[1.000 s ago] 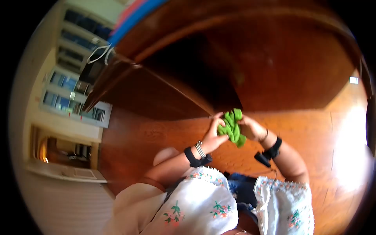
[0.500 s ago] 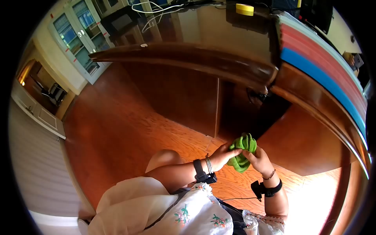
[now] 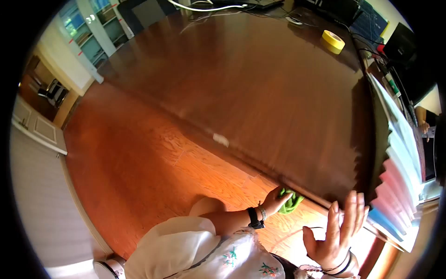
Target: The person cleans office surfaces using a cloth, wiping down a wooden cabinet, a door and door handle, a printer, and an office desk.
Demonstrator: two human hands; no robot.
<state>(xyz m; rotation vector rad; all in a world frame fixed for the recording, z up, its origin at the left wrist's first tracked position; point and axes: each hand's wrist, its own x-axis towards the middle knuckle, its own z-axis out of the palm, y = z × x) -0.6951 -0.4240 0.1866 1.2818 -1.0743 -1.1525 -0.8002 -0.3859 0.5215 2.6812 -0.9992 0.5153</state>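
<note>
My left hand (image 3: 273, 202) is closed around a bunched green cloth (image 3: 290, 204), just below the edge of the dark wooden desk (image 3: 260, 107). Part of the cloth is hidden behind my fingers and the desk edge. To the right, my right hand (image 3: 335, 235) is raised with its fingers spread and nothing in it. Its fingertips overlap the desk's near corner in the view; whether they touch the wood I cannot tell. Close by on the right stands a row of coloured folders or sheets (image 3: 402, 172).
A yellow roll of tape (image 3: 333, 42) lies on the desk's far right part. White cables (image 3: 209, 8) run along the back. A pale patch (image 3: 220, 139) marks the near edge. Glass-door cabinets (image 3: 93, 32) stand at far left. Another person's hand (image 3: 424, 128) shows at far right.
My right hand has let go of the green cloth, moved right and opened. My left hand keeps the cloth. The view has shifted, so more of the desk top shows.
</note>
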